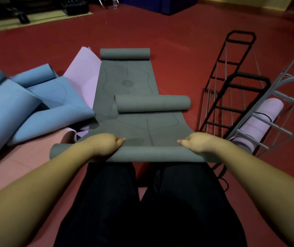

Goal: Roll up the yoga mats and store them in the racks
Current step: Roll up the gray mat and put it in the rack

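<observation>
The grey mat (139,127) lay on the red floor (178,50) directly ahead of the person, its length running straight away from the knees. Its near end was already curled into a low roll (142,154) lying crosswise, left to right, just above the lap. Left hand (105,145) and right hand (196,143) both sat on top of that roll, set apart and roughly even either side of the middle, fingers curled over its far side, thumbs pointing inward. Neither hand was nearer; the grip was symmetrical.

The far end of the same mat had its own curl (153,104), and beyond it lay a second grey mat with a rolled end (124,54). Judgement: rolling must go forward, away from the body, along the mat's length.

Blue mats (26,104) were heaped to the left. The black rack (232,82) and the grey rack (276,107), one lilac roll (260,120) in it, stood to the right, nearer the right hand.
</observation>
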A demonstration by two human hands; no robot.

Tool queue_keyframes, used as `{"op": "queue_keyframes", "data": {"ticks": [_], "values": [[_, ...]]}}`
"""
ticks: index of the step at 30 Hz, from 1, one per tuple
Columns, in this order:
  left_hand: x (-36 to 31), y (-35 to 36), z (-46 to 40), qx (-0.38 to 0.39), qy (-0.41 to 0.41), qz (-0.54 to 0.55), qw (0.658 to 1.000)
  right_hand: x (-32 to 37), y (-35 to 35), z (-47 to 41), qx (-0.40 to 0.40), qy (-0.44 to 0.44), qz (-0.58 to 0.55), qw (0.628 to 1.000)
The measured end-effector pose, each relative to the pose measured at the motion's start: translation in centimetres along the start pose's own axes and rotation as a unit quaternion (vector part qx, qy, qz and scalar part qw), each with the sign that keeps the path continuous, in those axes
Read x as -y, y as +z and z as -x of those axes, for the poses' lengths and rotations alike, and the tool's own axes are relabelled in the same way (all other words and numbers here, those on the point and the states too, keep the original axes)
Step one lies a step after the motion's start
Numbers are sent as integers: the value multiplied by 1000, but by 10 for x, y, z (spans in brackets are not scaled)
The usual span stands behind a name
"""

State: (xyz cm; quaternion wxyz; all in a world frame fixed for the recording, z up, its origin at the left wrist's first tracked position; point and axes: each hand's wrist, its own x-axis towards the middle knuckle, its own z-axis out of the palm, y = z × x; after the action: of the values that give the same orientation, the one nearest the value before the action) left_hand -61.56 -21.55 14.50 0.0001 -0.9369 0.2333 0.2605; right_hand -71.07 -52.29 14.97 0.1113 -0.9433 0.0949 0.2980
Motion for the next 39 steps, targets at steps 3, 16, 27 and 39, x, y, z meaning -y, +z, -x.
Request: {"op": "queue_keyframes", "data": {"ticks": [3,16,27,39], "values": [[4,20,2,-8,-1,10,1000,2,14,-6,2,-11,-20,1000],[6,16,-26,-73,-3,14,997,-8,20,-33,-100,4,-40,994],[-6,40,3,-297,16,-25,954,-9,16,-48,-45,-18,15,999],[-2,45,2,-297,25,-53,953,1,29,-16,-331,-7,35,943]]}}
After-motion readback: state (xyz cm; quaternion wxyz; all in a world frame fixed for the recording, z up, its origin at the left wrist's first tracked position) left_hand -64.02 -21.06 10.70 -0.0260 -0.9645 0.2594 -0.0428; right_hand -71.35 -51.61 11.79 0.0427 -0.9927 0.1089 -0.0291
